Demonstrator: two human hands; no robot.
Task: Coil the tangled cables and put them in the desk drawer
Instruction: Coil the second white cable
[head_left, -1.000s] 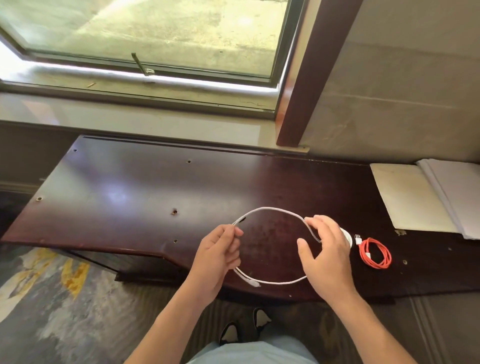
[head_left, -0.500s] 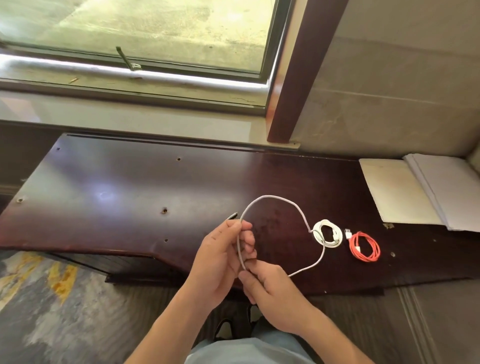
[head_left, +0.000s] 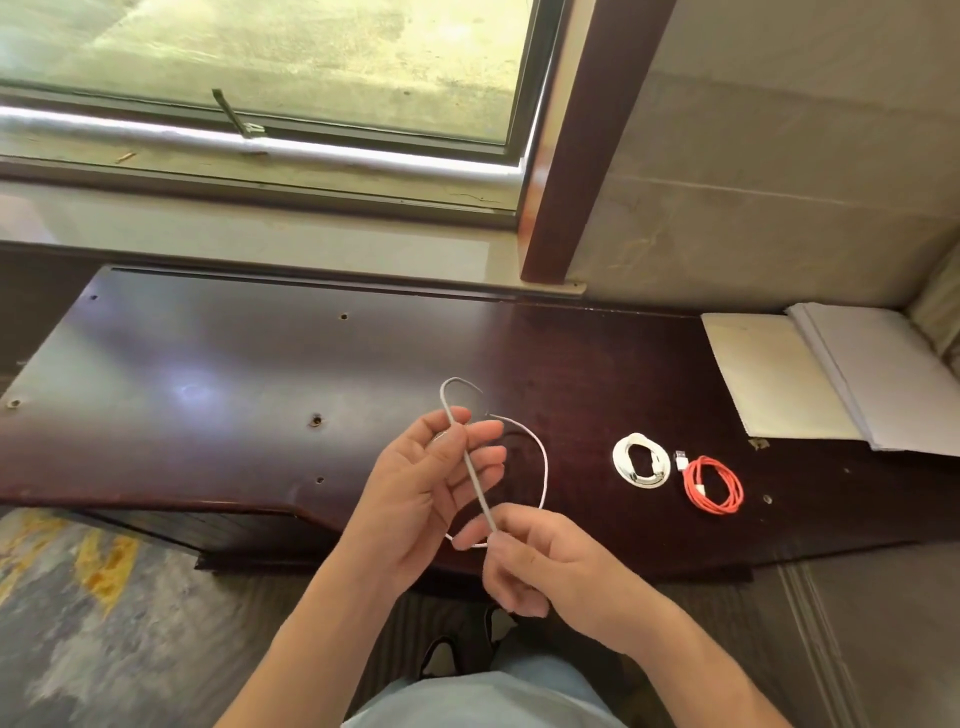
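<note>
The right hand pinches the white cable between thumb and finger, low down near the front edge of the desk. The left hand has its fingers loosely curled, and the cable runs up across them. The thumb and first finger seem to nip the cable near the top, so this hand holds it too. Both hands hang just above the front edge of the desk.

The white cable makes one bent loop. It goes up from the right hand, past the left fingers, bends over in a hook, and swings round to the right and back down. It is not a neat coil yet.

This cable looks thin, light and soft. It bends easily, but it also springs back, so a loop will pop open if it is let go. It is smooth, so it may slide through loose fingers. I think the best place to hold is where the loops cross, with all the turns pinched together. The ends are best not tugged hard.

To the right of the hands, on the desk, lie a coiled white cable and a coiled orange cable, side by side and almost touching. Farther right on the desk lie some white papers. No drawer shows here.
</note>
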